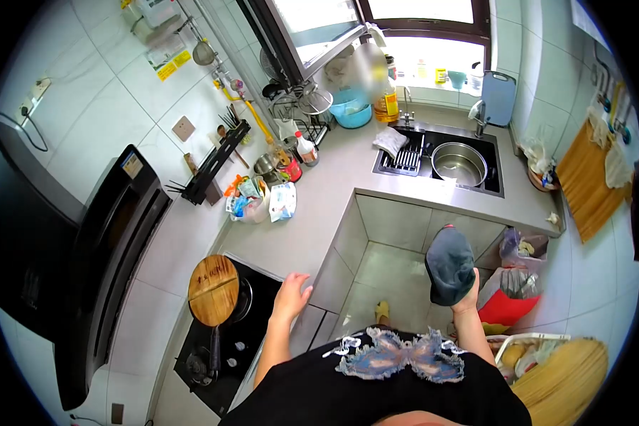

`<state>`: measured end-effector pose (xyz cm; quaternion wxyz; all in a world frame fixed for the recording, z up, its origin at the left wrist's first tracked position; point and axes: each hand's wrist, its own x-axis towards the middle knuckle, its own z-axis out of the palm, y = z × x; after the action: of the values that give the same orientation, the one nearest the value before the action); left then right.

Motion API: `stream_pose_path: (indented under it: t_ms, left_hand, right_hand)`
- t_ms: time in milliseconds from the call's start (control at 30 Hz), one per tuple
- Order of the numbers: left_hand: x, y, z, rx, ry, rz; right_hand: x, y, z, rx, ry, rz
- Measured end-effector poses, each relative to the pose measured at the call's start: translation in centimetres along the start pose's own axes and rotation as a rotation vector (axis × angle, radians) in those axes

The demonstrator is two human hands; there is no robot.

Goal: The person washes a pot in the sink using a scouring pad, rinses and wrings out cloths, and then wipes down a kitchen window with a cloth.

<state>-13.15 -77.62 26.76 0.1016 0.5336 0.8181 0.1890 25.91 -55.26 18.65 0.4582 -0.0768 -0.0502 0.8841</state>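
My right hand grips the lower end of a dark grey cloth, held up over the floor in front of the cabinets. The cloth looks soft and oval, and a small reddish tip shows at its top. My left hand is empty, fingers apart, by the counter edge beside the black stove. To its left, a pan with a wooden lid sits on the stove, handle towards me.
The sink holds a metal pot and a drying rack with a light cloth. A blue basin and an oil bottle stand behind. Bags and a red item are at the right. A range hood juts out left.
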Motion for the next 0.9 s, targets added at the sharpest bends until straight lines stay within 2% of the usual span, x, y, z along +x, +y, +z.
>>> stream_pose_path:
  t_ms: [233,467,567,600,667,733,800,867,900]
  left_hand:
    - [16.8,-1.6,-0.4,-0.05,0.173,0.068]
    - [30.3,2.1,-4.5,-0.136,0.34,0.201]
    - [34.0,1.9,-6.1,-0.068,0.437,0.195]
    - [34.7,2.2,-6.6,-0.063,0.46,0.171]
    - [36.3,3.0,-7.6,-0.081,0.505,0.071]
    - [37.9,3.8,-8.4,-0.105,0.544,0.014]
    - [39.7,5.9,-10.7,-0.106,0.61,0.027]
    - [42.3,6.3,-13.4,-0.065,0.626,0.059]
    - [43.8,6.5,-14.8,-0.049,0.694,0.062]
  right_hand:
    - [14.8,-1.6,6.2,-0.093,-0.04,-0.015]
    - [27.4,-5.2,11.5,-0.136,-0.142,0.065]
    - [34.3,-6.5,12.6,-0.175,-0.179,0.05]
    - [37.5,-7.3,10.9,-0.124,-0.263,0.088]
    - [42.9,-8.2,12.3,-0.103,-0.402,0.136]
    - [48.6,-8.7,13.8,-0.14,-0.403,0.155]
    - [54.3,-8.5,17.8,-0.175,-0.441,0.155]
    - [57.4,-7.9,24.7,-0.213,-0.613,0.221]
    - [58.3,-7.0,28.0,-0.335,-0.589,0.172]
